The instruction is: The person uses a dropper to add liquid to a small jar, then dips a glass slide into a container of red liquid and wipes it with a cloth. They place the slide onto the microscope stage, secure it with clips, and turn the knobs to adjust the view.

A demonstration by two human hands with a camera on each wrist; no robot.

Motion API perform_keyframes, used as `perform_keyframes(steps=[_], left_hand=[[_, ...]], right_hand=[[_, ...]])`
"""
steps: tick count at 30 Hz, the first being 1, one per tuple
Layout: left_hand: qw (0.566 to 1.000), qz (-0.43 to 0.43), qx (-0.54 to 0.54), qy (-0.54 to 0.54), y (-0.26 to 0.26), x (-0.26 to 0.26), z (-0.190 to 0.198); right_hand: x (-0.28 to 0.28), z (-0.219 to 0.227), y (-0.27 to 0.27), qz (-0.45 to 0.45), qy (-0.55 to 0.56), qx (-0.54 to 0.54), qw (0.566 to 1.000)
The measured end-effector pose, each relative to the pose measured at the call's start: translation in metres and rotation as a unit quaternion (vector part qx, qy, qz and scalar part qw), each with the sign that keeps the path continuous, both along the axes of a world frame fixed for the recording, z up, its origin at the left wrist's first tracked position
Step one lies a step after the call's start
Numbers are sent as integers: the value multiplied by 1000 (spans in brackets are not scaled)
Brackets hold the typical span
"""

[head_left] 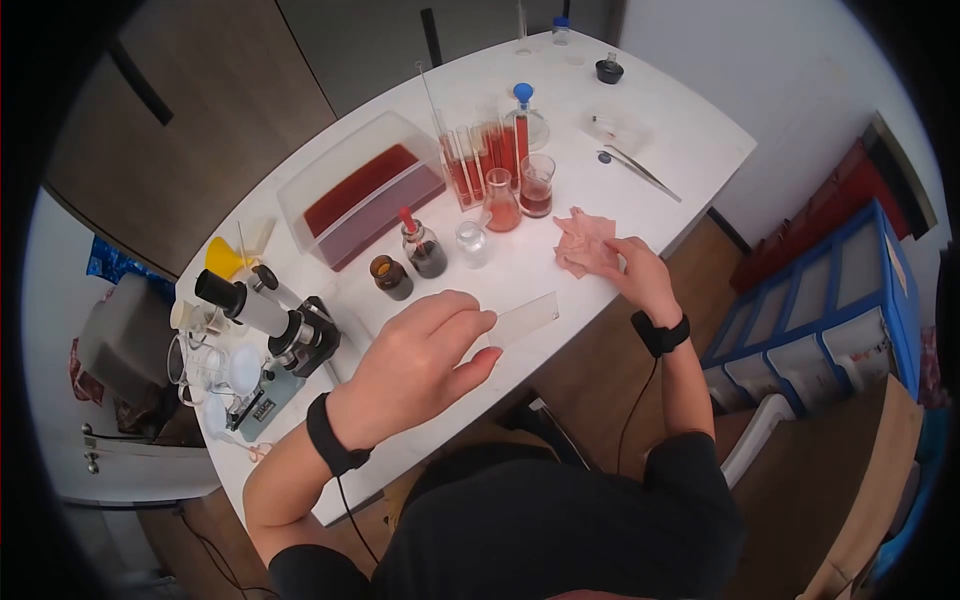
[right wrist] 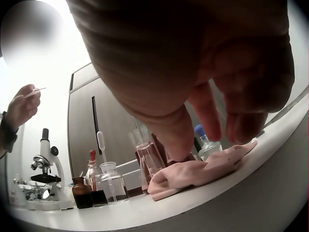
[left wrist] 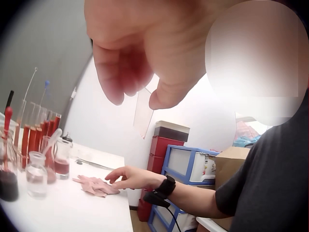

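A clear glass slide (head_left: 530, 317) is pinched by one end between the thumb and fingers of my left hand (head_left: 425, 350), raised over the front of the table. In the left wrist view the slide (left wrist: 143, 116) hangs down from the fingertips. My right hand (head_left: 643, 275) is at the right end of a crumpled pink cloth (head_left: 583, 243) lying on the table. In the right wrist view its thumb and fingers point down, spread apart, with the fingertips right at the top of the cloth (right wrist: 193, 175).
Behind the cloth stand a conical flask (head_left: 501, 206), a beaker (head_left: 537, 190) and several red-filled test tubes (head_left: 468, 172). Dropper bottle (head_left: 427, 252), brown bottle (head_left: 391, 279) and clear jar (head_left: 471, 243) stand mid-table. A microscope (head_left: 290, 330) is left, tweezers (head_left: 645, 173) right, and a red-filled tub (head_left: 300, 185) behind.
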State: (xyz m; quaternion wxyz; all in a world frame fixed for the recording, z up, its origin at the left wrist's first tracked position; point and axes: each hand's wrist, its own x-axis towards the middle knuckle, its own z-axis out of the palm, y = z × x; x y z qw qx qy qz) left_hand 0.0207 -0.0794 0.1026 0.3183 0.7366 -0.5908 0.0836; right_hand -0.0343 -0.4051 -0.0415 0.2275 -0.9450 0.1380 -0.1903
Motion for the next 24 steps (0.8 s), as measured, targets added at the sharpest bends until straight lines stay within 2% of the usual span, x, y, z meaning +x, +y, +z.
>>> perform_keyframes(steps=[4, 5, 9, 12, 13, 15, 17, 19, 21, 24], left_hand=[[998, 14, -20, 50, -27, 4, -37], [998, 28, -16, 61, -29, 5, -45], [992, 86, -7, 95, -21, 12, -65], [988, 116, 2, 101, -11, 13, -70], [987, 123, 3, 101, -8, 13, -71], [987, 130, -5, 91, -4, 11, -72], [989, 128, -18, 73, -1, 10, -71], [991, 118, -33, 52, 2, 8, -70], [991, 111, -50, 54, 2, 7, -72], [993, 96, -60, 44, 0, 3, -74]], right_hand=[[15, -10, 11, 24, 10, -44, 999], [17, -11, 13, 25, -40, -64, 997], [11, 18, 33, 88, -102, 23, 991], [3, 30, 56, 127, -62, 72, 987], [2, 27, 61, 143, -31, 157, 977], [2, 19, 69, 166, 32, 320, 932], [2, 10, 68, 175, 73, 464, 865], [1, 6, 69, 193, 93, 597, 773], [-3, 4, 71, 221, 92, 715, 657], [-4, 0, 84, 256, 61, 772, 579]])
